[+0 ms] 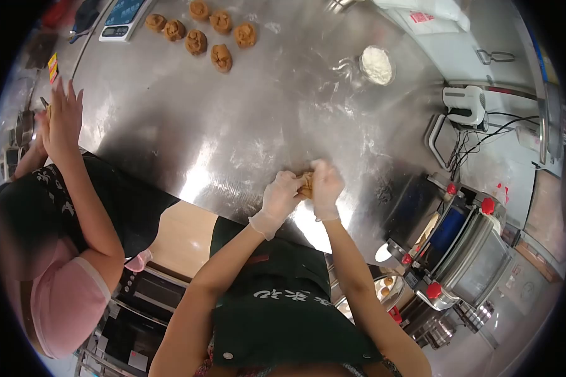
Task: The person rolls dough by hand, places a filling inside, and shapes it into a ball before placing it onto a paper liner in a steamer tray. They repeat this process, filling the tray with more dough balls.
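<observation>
A piece of brown dough [305,186] is held between my two hands over the near edge of the steel table [245,113]. My left hand [279,198], in a clear glove, has its fingers closed on the dough's left side. From the other side my right hand [327,186], gloved too, grips the same piece; its fingers are slightly blurred. Part of the dough is hidden by the fingers. Farther back at the left lie several brown dough lumps [221,58]. A bowl of white flour [377,65] stands at the back right.
A digital scale [121,24] stands at the far left corner. At the left, a co-worker in an apron holds up their hands [64,122]. A steel machine with red knobs [471,245] stands at my right, near a white hand mixer [465,105] and cables.
</observation>
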`<state>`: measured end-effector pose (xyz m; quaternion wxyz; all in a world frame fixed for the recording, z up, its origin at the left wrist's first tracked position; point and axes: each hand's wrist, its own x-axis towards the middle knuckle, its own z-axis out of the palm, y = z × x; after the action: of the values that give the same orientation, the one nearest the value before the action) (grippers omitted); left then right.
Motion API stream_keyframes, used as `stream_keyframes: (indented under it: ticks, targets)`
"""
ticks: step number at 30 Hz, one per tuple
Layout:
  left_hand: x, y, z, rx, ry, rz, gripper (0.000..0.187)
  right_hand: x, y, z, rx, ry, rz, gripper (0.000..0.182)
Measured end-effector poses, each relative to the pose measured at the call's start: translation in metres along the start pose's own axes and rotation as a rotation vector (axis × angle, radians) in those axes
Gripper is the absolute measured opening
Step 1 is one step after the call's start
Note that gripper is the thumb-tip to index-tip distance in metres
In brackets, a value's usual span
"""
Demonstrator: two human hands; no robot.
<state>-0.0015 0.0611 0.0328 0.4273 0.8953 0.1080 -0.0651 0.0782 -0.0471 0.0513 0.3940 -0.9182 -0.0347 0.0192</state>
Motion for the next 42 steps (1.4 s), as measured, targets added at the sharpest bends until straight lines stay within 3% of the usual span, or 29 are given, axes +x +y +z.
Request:
stream_keyframes:
  ticks: [3,7,11,14,17,21,24,27,30,33,35,36,39,40,42]
  targets:
    - [-0.002,0.001,0.002,-0.081,0.079,-0.025,0.039,0.011,-0.001,-0.020,0.175,-0.034,0.314,0.023]
    - [0.001,0.001,0.002,-0.106,0.037,-0.029,0.044,0.001,-0.006,-0.004,-0.132,-0.019,-0.167,0.019]
    - [-0.005,0.006,-0.004,-0.210,0.057,-0.114,0.050,0.021,0.012,0.022,-0.442,-0.018,-0.130,0.027]
    - [-0.005,0.003,-0.009,-0.333,0.034,-0.131,0.050,0.035,0.019,0.033,-0.387,0.198,-0.358,0.034]
    - [-0.006,-0.012,-0.002,-0.289,-0.026,0.000,0.048,0.030,0.008,0.018,-0.245,-0.070,-0.160,0.035]
    - [0.012,-0.013,0.001,-0.202,-0.178,0.170,0.044,0.004,-0.001,0.009,-0.185,0.085,-0.084,0.036]
    - [0.011,-0.005,0.005,-0.119,-0.095,0.191,0.039,0.004,0.019,0.013,-0.288,0.108,-0.138,0.036]
    - [0.001,0.007,0.005,-0.435,0.077,-0.172,0.035,0.017,0.046,0.017,-0.391,0.087,-0.234,0.035]
    - [-0.004,-0.003,0.027,-0.763,0.102,-0.321,0.037,0.019,0.026,0.008,-0.304,0.120,-0.137,0.033]
    - [-0.006,0.005,0.021,-0.385,0.140,0.056,0.039,-0.004,0.016,0.007,-0.185,0.176,0.040,0.031]
    - [-0.014,0.009,0.029,-0.372,0.114,0.038,0.039,-0.017,0.021,0.007,-0.083,0.207,0.086,0.029]
    - [-0.015,0.010,0.028,-0.366,0.115,0.012,0.039,-0.014,0.033,0.005,-0.241,0.203,-0.054,0.032]
    - [0.001,0.011,0.024,-0.383,0.085,-0.130,0.040,-0.001,0.045,0.002,-0.346,0.252,-0.198,0.026]
    - [0.004,0.015,0.025,-0.401,0.067,-0.188,0.039,-0.006,0.043,-0.001,-0.320,0.238,-0.122,0.026]
    - [0.008,0.025,0.020,-0.183,0.044,-0.012,0.039,-0.006,0.037,-0.003,-0.253,0.221,0.001,0.028]
